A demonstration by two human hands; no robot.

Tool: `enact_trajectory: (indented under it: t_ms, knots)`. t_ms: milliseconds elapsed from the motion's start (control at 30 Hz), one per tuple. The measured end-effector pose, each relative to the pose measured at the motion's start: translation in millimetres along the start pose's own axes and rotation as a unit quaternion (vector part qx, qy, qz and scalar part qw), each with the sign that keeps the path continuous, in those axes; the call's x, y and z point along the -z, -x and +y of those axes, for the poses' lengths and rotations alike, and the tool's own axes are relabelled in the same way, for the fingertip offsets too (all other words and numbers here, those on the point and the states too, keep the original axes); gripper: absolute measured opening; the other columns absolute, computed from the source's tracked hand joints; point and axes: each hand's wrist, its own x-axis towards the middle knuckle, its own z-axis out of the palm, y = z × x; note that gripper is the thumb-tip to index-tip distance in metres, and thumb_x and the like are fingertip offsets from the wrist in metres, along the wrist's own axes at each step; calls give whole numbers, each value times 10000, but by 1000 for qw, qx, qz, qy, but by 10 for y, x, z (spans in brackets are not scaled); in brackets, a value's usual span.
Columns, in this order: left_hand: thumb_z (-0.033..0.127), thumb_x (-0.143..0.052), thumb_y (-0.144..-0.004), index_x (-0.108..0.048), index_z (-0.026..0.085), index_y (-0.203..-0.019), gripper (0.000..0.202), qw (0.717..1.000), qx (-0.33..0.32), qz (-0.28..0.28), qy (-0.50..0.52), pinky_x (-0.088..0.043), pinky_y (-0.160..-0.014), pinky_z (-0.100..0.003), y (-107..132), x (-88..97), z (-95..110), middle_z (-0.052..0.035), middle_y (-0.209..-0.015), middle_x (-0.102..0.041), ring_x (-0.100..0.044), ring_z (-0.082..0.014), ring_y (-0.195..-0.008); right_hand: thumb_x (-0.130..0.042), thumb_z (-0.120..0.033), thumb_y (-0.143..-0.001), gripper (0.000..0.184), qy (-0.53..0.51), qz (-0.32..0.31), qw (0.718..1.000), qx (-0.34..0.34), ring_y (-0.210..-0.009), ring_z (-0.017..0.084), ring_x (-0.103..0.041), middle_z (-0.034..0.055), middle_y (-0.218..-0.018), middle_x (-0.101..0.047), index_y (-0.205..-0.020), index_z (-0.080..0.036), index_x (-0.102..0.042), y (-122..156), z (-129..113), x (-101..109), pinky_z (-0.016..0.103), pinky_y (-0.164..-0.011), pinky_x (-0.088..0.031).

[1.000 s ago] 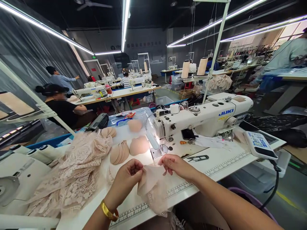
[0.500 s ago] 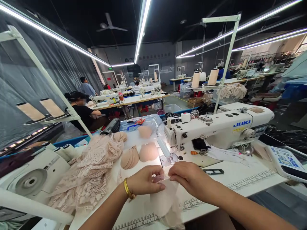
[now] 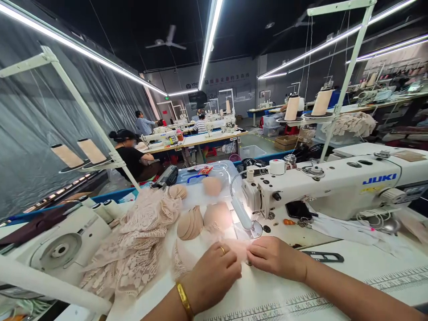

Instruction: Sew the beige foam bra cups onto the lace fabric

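A piece of sheer beige fabric (image 3: 236,248) is spread between my two hands, just in front of the sewing machine's needle area. My left hand (image 3: 214,277), with a ring and a gold bangle, is curled palm down on the fabric's left part. My right hand (image 3: 278,259) pinches its right edge between thumb and fingers. Right behind the fabric stands the white JUKI sewing machine (image 3: 329,189), its lamp lit over the needle plate. Beige bra cups (image 3: 190,224) lie stacked left of the needle, beside another cup (image 3: 217,216). A lace edge (image 3: 179,261) shows near my left wrist.
A heap of beige lace (image 3: 143,232) covers the table's left side. To the right lie a black-framed tool (image 3: 324,256), a phone (image 3: 298,209) and white cloth strips (image 3: 347,229). A ruler scale (image 3: 290,307) runs along the front. Thread cones (image 3: 292,108) stand behind; co-workers sit farther off.
Both hands have moved forward toward the needle. The fabric, which hung down below my hands, now lies stretched between them. My left hand has turned palm down. The view has swung left.
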Motion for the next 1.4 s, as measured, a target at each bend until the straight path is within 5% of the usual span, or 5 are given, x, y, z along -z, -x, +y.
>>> enact_trajectory:
  t_ms: [100, 233, 467, 1133, 1400]
  knots:
    - [76, -630, -914, -581, 195, -876, 135, 999, 17, -26, 8, -465, -722, -338, -212, -141, -74, -8, -837, -650, -581, -191, -739, -419, -197, -1097, 315, -63, -70, 994, -53, -734, 165, -570, 12, -818, -686, -920, -202, -680, 108, 134, -23, 299, -645, -390]
    - [69, -581, -905, -556, 199, -759, 197, 997, 67, -26, 37, -364, -545, -303, -364, -335, -150, -28, -746, -588, -523, -193, -639, -411, -151, -1078, 298, -133, -68, 983, -106, -993, 201, -585, 51, -1081, -736, -1072, -234, -697, 186, 249, 57, 314, -779, -433]
    - [115, -484, -1010, -567, 186, -831, 210, 992, 60, 49, 104, -495, -760, -364, -369, -394, -120, -58, -892, -617, -579, -233, -855, -472, -90, -994, 303, -139, -92, 976, -141, -851, 179, -500, 31, -954, -671, -1095, -244, -713, 247, 245, 119, 301, -732, -383]
    - [137, -417, -1022, -660, 182, -1132, 271, 987, 95, 61, 111, -443, -638, -322, -439, -479, -126, -63, -844, -605, -511, -220, -731, -493, -63, -954, 267, -167, -104, 966, -169, -885, 194, -503, 38, -950, -655, -1064, -225, -676, 214, 243, 170, 303, -713, -370]
    - [110, -423, -1012, -655, 149, -1151, 273, 988, 62, 106, 92, -491, -821, -411, -467, -497, -141, -106, -981, -704, -597, -240, -835, -492, -102, -969, 263, -172, -108, 958, -201, -862, 198, -515, 54, -948, -633, -1123, -200, -681, 183, 235, 153, 291, -692, -387]
